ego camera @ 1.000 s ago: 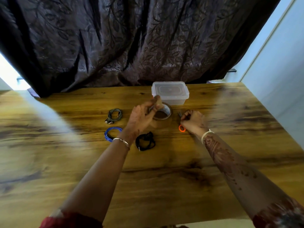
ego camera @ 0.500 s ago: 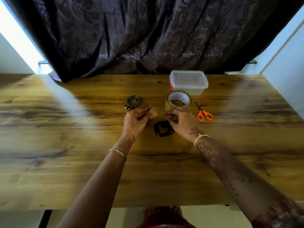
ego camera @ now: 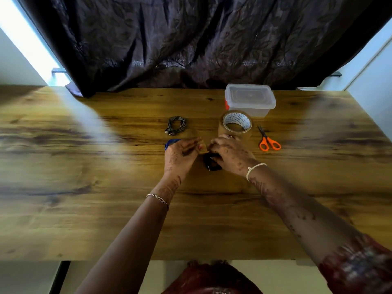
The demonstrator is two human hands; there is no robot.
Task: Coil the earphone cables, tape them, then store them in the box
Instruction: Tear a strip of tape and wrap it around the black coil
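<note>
Midway across the tabletop [ego camera: 106, 209], the black coil [ego camera: 211, 166] is gripped under the curled fingers [ego camera: 215, 146] of the right hand [ego camera: 231, 154]; a tape strip [ego camera: 203, 146], seemingly, is pinched by the left hand [ego camera: 180, 155] just leftward; the box [ego camera: 250, 99] is set beyond, at the far edge

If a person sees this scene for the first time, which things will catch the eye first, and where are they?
First, the two hands meeting at the middle of the table: the left hand and the right hand, whose fingers curl on a black coil. Next, the orange scissors to the right, beside the tape roll. The box, lid on, stands behind the roll.
</note>
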